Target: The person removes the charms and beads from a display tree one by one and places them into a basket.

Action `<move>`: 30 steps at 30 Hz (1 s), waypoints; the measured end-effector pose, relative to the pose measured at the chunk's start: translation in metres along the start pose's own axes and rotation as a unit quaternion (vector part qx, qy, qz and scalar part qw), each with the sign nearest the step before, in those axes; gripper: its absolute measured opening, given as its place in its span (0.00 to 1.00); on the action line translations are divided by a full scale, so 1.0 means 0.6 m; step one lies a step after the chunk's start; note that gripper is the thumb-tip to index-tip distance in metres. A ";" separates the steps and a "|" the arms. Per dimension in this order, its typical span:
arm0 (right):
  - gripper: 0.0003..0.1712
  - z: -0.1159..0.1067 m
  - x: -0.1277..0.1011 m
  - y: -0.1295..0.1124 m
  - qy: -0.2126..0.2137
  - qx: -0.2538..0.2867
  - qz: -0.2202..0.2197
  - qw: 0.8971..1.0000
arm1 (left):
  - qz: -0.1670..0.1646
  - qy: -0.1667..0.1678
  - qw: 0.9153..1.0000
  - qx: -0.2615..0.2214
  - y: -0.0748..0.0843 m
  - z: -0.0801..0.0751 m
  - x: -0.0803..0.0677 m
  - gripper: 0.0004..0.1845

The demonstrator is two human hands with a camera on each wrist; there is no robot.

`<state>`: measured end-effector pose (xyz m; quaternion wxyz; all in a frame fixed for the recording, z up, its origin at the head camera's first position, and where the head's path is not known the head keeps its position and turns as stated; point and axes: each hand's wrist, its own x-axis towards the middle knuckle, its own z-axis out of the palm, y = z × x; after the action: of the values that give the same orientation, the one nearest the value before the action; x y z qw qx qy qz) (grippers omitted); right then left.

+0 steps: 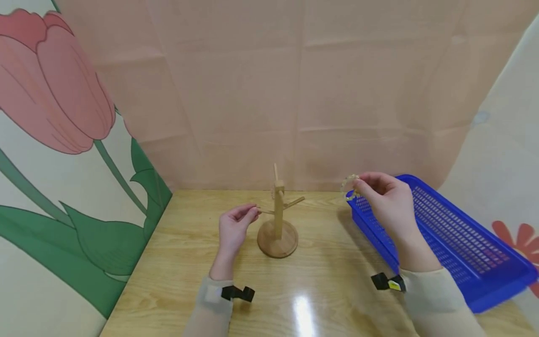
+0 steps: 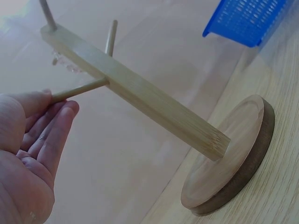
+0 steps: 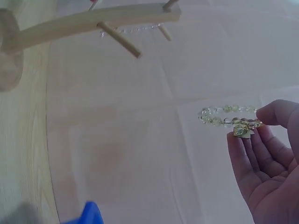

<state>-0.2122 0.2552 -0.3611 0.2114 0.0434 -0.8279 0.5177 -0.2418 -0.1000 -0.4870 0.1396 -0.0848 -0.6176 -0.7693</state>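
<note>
A wooden stand with several pegs (image 1: 278, 210) rises from a round base (image 2: 229, 154) on the table. My left hand (image 1: 236, 227) pinches the tip of its left peg (image 2: 79, 90) between thumb and fingers. Over by the basket, my right hand (image 1: 389, 201) holds up a bracelet of clear and yellowish beads (image 3: 229, 116), pinched at one side, with a small gold-coloured charm (image 3: 243, 131) by the fingertips. Another beaded bracelet, pale and clear (image 3: 135, 30), hangs at the back of the stand near its top.
A blue perforated basket (image 1: 463, 243) stands on the right of the wooden table (image 1: 177, 281), its near-left end below my right hand. Behind the table hangs a creased pinkish cloth (image 1: 294, 93). A tulip-print panel (image 1: 76, 140) stands at the left.
</note>
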 end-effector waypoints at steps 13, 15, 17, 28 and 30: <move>0.25 -0.101 0.019 0.051 -0.078 -0.098 0.044 0.991 | 0.002 -0.002 1.000 -0.008 0.001 -0.002 -0.004 0.09; 0.25 -0.116 0.019 0.063 -0.086 -0.106 0.042 0.990 | 0.002 -0.003 1.000 -0.006 0.003 -0.001 -0.004 0.09; 0.25 -0.130 0.020 0.074 -0.094 -0.120 0.046 0.987 | 0.002 -0.002 1.000 -0.005 0.003 0.001 -0.004 0.10; 0.26 -0.187 0.029 0.129 -0.113 -0.146 0.071 0.980 | 0.001 -0.002 1.000 -0.005 0.001 0.000 -0.004 0.12; 0.27 -0.193 0.031 0.136 -0.117 -0.142 0.076 0.980 | 0.000 -0.003 1.000 -0.006 0.001 -0.001 -0.005 0.12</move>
<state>-0.2176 0.3966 -0.3789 0.0777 0.0102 -0.9130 0.4004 -0.2389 -0.1002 -0.4876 0.1376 -0.0878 -0.6137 -0.7725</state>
